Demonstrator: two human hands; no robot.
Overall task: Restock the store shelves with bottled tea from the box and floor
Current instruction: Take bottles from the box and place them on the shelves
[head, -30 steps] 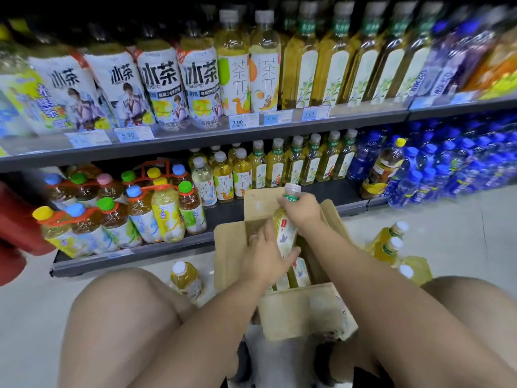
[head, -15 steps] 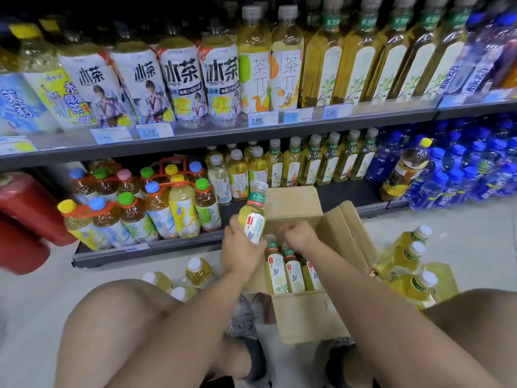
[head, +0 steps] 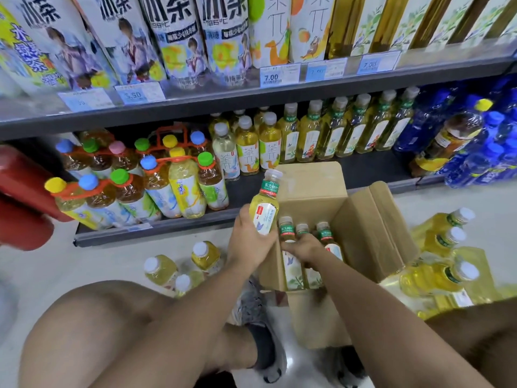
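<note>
An open cardboard box [head: 372,228] stands on the floor between my knees, with three green-labelled tea bottles [head: 324,233] upright inside. My left hand [head: 249,239] holds one tea bottle [head: 265,205] upright just left of the box, in front of the bottom shelf. My right hand [head: 303,246] is inside the box, fingers closed around the bottles [head: 292,268] there. Matching tea bottles [head: 333,130] line the bottom shelf [head: 372,169] behind the box.
Loose yellow tea bottles [head: 179,268] lie on the floor to the left, and a wrapped pack of them [head: 442,264] lies to the right. Colour-capped multipacks [head: 134,180] fill the shelf's left, blue bottles [head: 486,152] its right. A red object [head: 22,197] sits far left.
My left hand took the bottle from my right hand and carried it left of the box. My right hand went back down into the box onto the other bottles.
</note>
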